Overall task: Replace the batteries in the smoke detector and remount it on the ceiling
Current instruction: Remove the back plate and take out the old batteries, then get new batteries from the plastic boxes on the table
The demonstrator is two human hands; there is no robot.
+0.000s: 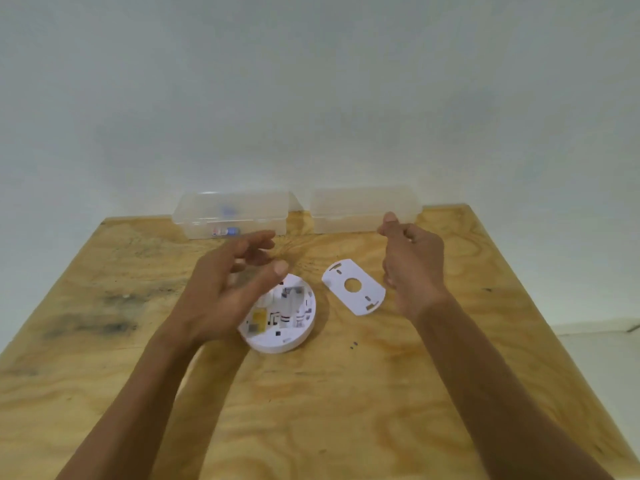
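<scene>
The round white smoke detector (287, 323) lies on its face on the plywood table (346, 410), its open back and battery bay showing. Its white mounting plate (353, 287) lies flat just to the right. My left hand (225, 289) hovers above the detector's left part with fingers spread and blurred, holding nothing. My right hand (412, 268) is raised to the right of the plate, fingers loosely curled, and I see nothing in it. A clear box (232, 214) at the back left holds batteries.
A second clear plastic box (363, 209) stands at the back right against the pale wall, and looks empty. Two small dark specks (353, 344) lie on the wood in front of the plate. The table's right edge drops to a light floor.
</scene>
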